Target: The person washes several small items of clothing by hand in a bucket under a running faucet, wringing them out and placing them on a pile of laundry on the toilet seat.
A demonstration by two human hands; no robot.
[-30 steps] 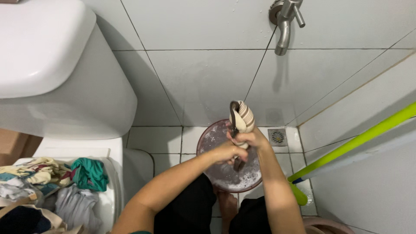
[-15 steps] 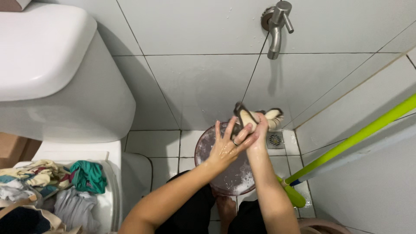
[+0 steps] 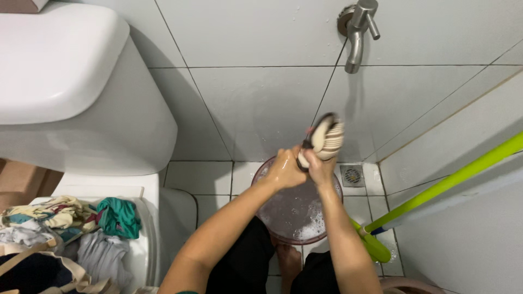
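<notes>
Head view, looking down into a tiled bathroom corner. A wet cream cloth, twisted into a bundle, is held above a soapy basin so drips fall back in. The right hand is clenched tight around its lower end; the left hand is closed just beside it, touching. A tap is mounted above. Clothes are piled on the toilet lid, kept off the wet floor.

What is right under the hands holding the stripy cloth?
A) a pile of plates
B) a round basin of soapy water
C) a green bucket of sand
B: both hands, left hand and right hand, grip the striped cloth above a round basin with foamy water on the tiled floor.
</notes>
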